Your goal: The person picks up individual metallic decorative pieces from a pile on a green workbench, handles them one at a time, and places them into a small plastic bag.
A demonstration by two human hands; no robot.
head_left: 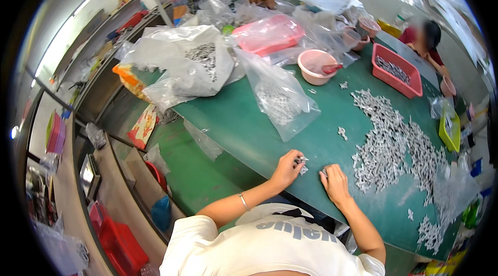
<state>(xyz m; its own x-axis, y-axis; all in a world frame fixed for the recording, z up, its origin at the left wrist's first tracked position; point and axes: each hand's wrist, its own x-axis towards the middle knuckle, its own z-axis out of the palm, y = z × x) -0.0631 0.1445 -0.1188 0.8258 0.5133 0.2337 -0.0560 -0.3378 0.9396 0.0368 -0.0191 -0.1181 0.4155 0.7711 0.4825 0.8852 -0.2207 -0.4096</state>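
Note:
At the near edge of the green table (236,115), my left hand (285,171) is closed around a few small grey metal pieces (303,170). They poke out past its thumb and fingers. A short way to its right, my right hand (336,184) rests low over the tabletop with its fingers curled. A bit of grey shows at its fingertips, too small to make out. Right of that hand spreads a large heap of similar small grey metal parts (381,144). A small clump of these parts (342,133) lies apart, beyond my right hand.
A clear bag of parts (277,102) and a pink bowl (315,76) with a red scoop stand farther back. A large open bag (174,58) holds more parts at the left. A pink basket (397,87) sits back right, near another person (425,40). Shelving lines the left.

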